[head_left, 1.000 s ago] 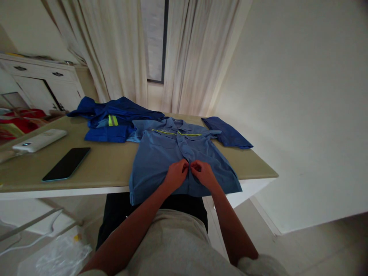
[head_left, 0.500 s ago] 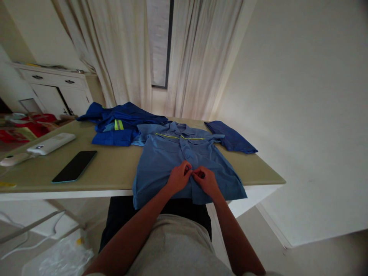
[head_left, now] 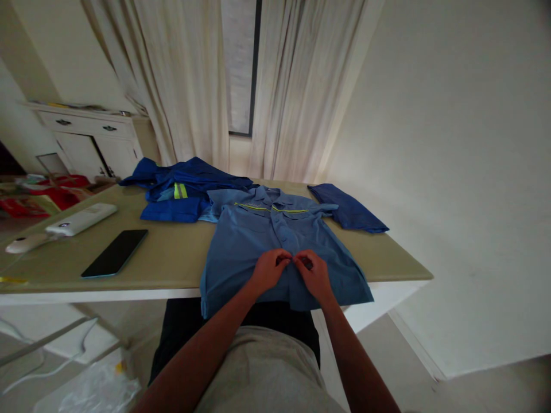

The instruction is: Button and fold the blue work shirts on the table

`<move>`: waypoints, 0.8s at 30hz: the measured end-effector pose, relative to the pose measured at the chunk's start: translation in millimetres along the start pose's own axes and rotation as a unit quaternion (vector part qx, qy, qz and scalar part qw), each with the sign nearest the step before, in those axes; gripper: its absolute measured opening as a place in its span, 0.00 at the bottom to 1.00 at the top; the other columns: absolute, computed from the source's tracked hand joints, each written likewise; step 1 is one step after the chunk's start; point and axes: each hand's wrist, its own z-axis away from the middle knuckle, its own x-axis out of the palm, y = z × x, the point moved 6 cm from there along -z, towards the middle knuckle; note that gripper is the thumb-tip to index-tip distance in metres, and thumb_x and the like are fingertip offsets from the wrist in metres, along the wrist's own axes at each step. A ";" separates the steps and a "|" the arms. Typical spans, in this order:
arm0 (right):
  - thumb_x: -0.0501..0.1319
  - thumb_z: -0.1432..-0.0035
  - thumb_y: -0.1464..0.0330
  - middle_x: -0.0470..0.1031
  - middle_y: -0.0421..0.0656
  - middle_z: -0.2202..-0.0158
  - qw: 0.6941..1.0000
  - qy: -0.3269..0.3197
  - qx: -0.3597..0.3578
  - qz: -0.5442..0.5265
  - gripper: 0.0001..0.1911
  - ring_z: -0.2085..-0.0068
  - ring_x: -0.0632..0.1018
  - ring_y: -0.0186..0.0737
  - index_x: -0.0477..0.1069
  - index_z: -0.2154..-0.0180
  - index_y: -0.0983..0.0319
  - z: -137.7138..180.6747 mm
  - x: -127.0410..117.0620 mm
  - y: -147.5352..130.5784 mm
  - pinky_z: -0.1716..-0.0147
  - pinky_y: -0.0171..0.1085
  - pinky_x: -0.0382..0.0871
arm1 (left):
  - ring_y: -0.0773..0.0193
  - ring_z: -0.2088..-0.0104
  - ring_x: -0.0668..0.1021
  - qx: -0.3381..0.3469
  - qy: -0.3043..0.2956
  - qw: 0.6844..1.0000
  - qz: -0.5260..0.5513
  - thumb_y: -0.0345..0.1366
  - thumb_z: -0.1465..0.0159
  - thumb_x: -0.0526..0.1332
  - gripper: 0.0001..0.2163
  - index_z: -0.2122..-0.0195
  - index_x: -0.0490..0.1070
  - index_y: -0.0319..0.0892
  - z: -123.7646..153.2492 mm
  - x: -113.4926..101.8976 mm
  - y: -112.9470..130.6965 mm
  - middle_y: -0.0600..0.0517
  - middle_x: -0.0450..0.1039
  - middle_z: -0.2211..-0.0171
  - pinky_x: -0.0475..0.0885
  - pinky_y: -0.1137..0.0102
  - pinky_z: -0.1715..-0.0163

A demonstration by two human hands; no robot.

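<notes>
A greyish-blue short-sleeved shirt with yellow piping across the chest lies face up, collar away from me, its hem hanging over the table's front edge. My left hand pinches the front placket low on the shirt. Against it, fingertips nearly meeting, my right hand pinches the same placket from the other side. Whatever small part sits between the fingertips is hidden. Higher up the placket a button shows.
Behind the shirt's left side lies a pile of bright blue garments. A folded dark blue garment rests at right. On the table's left are a black phone and a white device. Curtains and a wall stand beyond.
The view has shifted slightly, so everything sits a little lower and to the right. Both hands stay pinched at the placket, with small finger movements only.
</notes>
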 end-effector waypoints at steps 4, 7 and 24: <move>0.61 0.36 0.65 0.80 0.44 0.64 1.000 -0.017 -0.015 0.021 0.07 0.65 0.79 0.43 0.75 0.64 0.59 -2.7 1.4 -0.9 0.62 0.40 0.72 | 0.60 0.62 0.82 -0.018 0.003 1.000 0.019 0.32 0.35 0.62 0.07 0.59 0.80 0.43 0.5 -1.6 -2.4 0.51 0.83 0.62 0.75 0.66 0.57; 0.62 0.36 0.63 0.80 0.44 0.64 0.999 -0.034 -0.013 0.005 0.07 0.65 0.79 0.42 0.76 0.62 0.59 -1.3 3.9 0.4 0.63 0.39 0.72 | 0.60 0.61 0.82 -0.020 0.012 0.999 0.022 0.32 0.35 0.62 0.07 0.58 0.79 0.43 0.8 -2.7 -2.4 0.50 0.83 0.62 0.75 0.66 0.55; 0.56 0.31 0.68 0.74 0.46 0.59 0.992 -0.076 -0.094 0.046 0.08 0.57 0.76 0.45 0.73 0.62 0.56 10.6 11.0 -11.6 0.53 0.42 0.71 | 0.62 0.63 0.81 -0.011 -0.004 1.000 -0.011 0.32 0.33 0.58 0.07 0.60 0.76 0.43 -1.1 0.4 -0.6 0.51 0.82 0.62 0.74 0.68 0.58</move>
